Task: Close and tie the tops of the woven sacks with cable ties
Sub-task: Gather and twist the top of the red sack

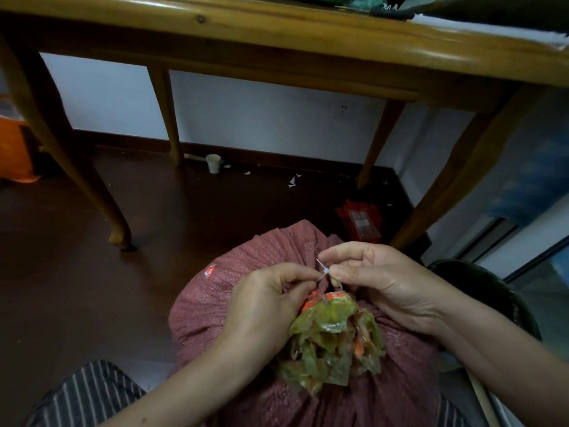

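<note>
**Cinching the Sack Neck**

The left hand (268, 300) is pinching the cable tie (324, 269), keeping the woven sack (215, 303), which is sitting between the knees, bunched at its neck. The right hand (378, 282) is gripping the tie head, apparently for tightening.

Dim, soft indoor light is falling on my left hand (271, 298) and right hand (380, 283), keeping them sharp. Beyond them the dark floor (184, 211) is sinking into shadow. Above them the table (277, 35) is catching pale glare and bowing with wide-angle distortion.
</note>
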